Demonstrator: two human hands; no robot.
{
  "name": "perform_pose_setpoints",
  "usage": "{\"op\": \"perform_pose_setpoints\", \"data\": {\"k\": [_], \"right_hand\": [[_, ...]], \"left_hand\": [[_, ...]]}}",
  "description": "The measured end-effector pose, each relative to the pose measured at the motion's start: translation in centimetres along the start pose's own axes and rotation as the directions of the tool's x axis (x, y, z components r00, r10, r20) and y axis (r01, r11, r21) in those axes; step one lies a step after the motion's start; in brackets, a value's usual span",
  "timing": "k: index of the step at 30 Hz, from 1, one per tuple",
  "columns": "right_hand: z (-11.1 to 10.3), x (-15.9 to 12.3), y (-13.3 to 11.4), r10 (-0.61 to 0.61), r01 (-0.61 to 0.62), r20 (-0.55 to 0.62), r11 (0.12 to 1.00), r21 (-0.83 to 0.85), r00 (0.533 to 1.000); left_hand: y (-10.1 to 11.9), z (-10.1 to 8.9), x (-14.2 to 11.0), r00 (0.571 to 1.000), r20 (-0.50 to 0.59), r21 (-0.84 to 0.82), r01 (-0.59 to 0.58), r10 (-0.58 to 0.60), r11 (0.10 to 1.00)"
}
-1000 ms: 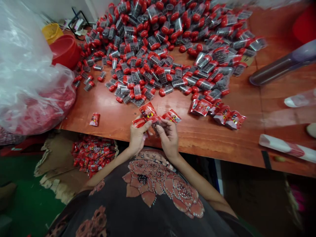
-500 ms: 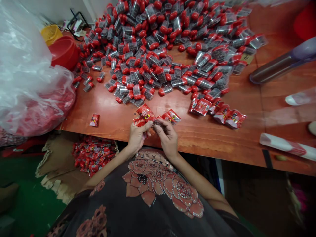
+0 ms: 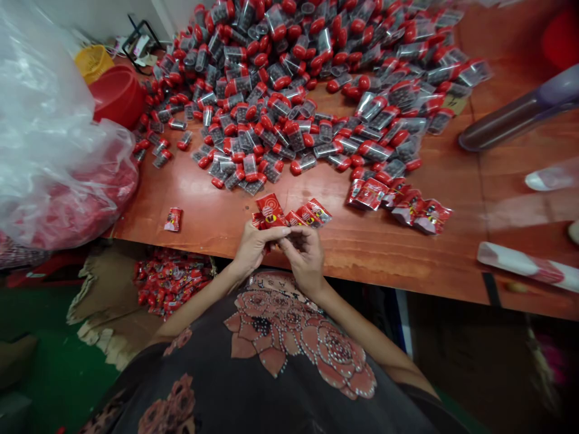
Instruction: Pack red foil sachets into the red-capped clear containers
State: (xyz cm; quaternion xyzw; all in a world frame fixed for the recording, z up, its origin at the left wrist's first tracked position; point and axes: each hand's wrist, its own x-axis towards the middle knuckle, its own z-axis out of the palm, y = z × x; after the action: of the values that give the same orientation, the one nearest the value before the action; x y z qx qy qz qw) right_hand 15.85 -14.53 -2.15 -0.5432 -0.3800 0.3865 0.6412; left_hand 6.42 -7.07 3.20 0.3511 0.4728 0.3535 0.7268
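Note:
Both hands meet at the near edge of the table. My left hand (image 3: 252, 246) is closed on a small red printed packet (image 3: 270, 211), its thumb lying across the lower end. My right hand (image 3: 306, 256) is closed in a pinch against the left thumb tip; whatever lies between its fingers is hidden. Just beyond it, several red packets (image 3: 312, 212) overlap on the table. Farther back rises a big heap of clear capsule bottles with red caps (image 3: 271, 114), dark contents inside. A single red packet (image 3: 173, 219) lies to the left.
More red packets (image 3: 409, 208) lie right of centre on the wooden table (image 3: 217, 232). A clear plastic sack (image 3: 54, 150) bulges at left beside a red bowl (image 3: 118, 96). Below the edge, a carton holds many packets (image 3: 174, 280). A purple-ended tube (image 3: 515, 111) and a white roll (image 3: 525, 265) lie right.
The dark piece between my fingertips has gone out of sight. My left thumb now stretches over the packet's lower end, and the packet stands a little more upright.

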Motion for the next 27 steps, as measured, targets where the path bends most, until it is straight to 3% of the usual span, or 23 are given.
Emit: {"op": "perform_pose_setpoints", "data": {"k": [7, 11, 17, 27], "right_hand": [[0.1, 1.0, -1.3, 0.176, -0.174, -0.003, 0.972, 0.156, 0.984], [-0.2, 1.8, -1.0, 0.235, -0.233, 0.004, 0.962, 0.143, 0.972], [-0.9, 2.0, -0.4, 0.088, -0.090, -0.036, 0.993, -0.071, 0.995], [-0.8, 1.4, -1.2, -0.162, 0.180, 0.086, 0.938, -0.297, 0.983]], "left_hand": [[-0.4, -1.0, 0.3, 0.999, 0.020, 0.087, -0.026, 0.025, 0.996], [-0.5, -1.6, 1.1, 0.991, -0.097, 0.001, -0.096, 0.096, 0.995], [0.3, -2.0, 1.8, 0.960, -0.191, -0.049, -0.216, 0.203, 0.975], [-1.1, -1.1, 0.8, 0.950, -0.262, -0.129, -0.207, 0.168, 0.970]]}}
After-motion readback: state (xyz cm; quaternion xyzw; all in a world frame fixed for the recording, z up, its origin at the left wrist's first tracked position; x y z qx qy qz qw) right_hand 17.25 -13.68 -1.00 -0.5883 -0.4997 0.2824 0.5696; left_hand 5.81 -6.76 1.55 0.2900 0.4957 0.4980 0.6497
